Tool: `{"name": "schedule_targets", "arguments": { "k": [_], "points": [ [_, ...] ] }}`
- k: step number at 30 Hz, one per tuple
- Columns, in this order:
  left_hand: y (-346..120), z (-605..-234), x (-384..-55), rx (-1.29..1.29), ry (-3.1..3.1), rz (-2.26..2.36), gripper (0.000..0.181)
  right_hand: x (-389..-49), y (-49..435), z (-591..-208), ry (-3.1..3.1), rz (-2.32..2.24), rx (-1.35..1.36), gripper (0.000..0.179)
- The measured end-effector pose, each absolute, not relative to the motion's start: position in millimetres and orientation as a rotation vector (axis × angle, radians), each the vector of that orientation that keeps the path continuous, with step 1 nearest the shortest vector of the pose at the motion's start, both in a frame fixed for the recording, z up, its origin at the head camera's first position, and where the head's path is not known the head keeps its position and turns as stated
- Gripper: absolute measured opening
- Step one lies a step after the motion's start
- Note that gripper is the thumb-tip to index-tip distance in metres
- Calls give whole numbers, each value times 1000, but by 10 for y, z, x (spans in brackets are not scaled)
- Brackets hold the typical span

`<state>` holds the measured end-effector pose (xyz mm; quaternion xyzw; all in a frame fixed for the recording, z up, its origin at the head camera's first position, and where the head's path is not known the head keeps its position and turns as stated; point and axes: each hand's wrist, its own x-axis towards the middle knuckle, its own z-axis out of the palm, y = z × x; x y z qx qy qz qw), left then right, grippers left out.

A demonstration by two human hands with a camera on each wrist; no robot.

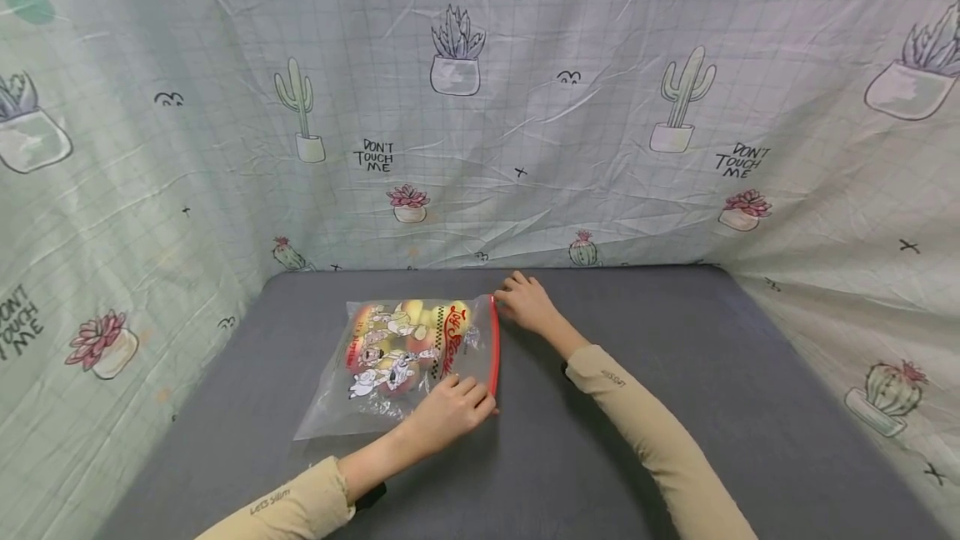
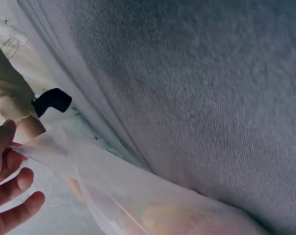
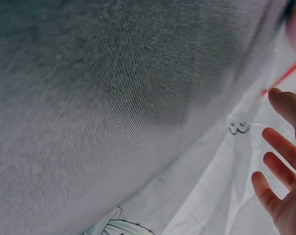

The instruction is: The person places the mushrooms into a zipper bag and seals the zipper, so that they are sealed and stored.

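A clear zip bag with a red closure strip and printed cartoon figures lies on the dark grey table. Round yellow-and-red things that look like fruit show through its plastic. My left hand pinches the near end of the red strip between thumb and index finger; the left wrist view shows the other fingers spread. At the strip's far end is my right hand, its thumb against the red strip. The index finger there is hidden behind the thumb, while other fingers stand apart from the bag.
A grey cloth-like surface covers the table. Cactus-print fabric hangs behind it and along both sides, meeting the table's back edge just past my right hand.
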<state>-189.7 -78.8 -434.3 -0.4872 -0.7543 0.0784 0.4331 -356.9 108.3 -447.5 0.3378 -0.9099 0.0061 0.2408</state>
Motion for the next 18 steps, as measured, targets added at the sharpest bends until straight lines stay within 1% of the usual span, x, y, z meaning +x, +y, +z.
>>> {"name": "schedule_targets", "arguments": {
  "k": [2, 5, 7, 9, 12, 14, 15, 18],
  "points": [
    [-781, -4351, -1884, -1214, -1897, 202, 42, -3519, 1109, -4430, -2509, 49, 932, 18],
    [-773, -4352, -1869, -1215, -1925, 199, 26, -3458, 1144, -4385, -2528, 84, 945, 17],
    [-768, -4349, -1864, -1215, -1939, 199, 21, -3417, 1170, -4368, -2523, 98, 962, 16],
    [-764, -4343, -1860, -1215, -1955, 197, 21, -3365, 1206, -4358, -2514, 111, 977, 14],
    [-773, -4337, -1854, -1226, -1968, 172, 28, -3273, 1262, -4344, -2500, 137, 983, 13],
    [-795, -4317, -1848, -1240, -1982, 114, 29, -3206, 1311, -4325, -2494, 190, 975, 12],
    [-812, -4301, -1844, -1245, -1988, 78, 28, -3174, 1338, -4315, -2489, 220, 968, 12],
    [-886, -4230, -1834, -1248, -2005, -36, 18, -3087, 1427, -4281, -2468, 328, 950, 13]
  ]
}}
